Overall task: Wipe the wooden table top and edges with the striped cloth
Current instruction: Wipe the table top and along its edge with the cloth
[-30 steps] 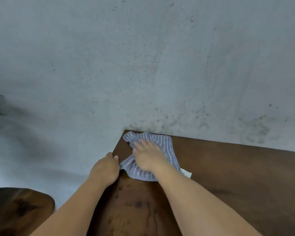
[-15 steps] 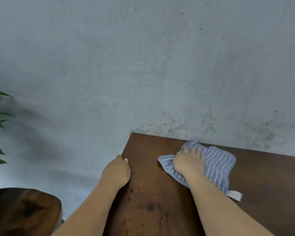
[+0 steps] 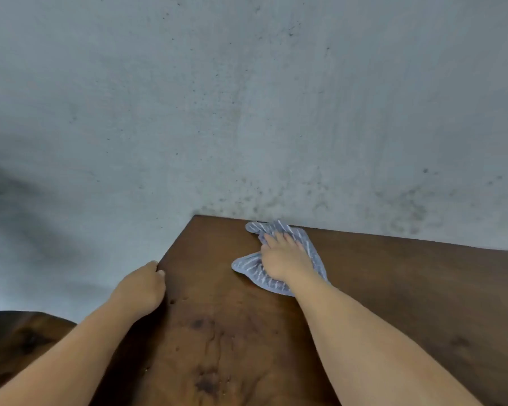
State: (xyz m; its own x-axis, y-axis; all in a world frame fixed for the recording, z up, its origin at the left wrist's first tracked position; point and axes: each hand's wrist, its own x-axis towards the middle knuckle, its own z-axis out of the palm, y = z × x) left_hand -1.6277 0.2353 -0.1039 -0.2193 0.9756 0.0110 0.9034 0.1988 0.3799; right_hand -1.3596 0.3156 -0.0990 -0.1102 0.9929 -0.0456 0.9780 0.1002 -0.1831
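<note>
Most of the wooden table top (image 3: 393, 303) looks unwiped, so I'd keep the palm flat and run overlapping strokes along the far edge by the wall (firm, even pressure), then outward. The striped cloth (image 3: 308, 250) lies bunched near that far edge, under the right hand (image 3: 285, 260), whose straight fingers press it down. The left hand (image 3: 143, 287), well apart, curls over the table's left edge, bracing.
</note>
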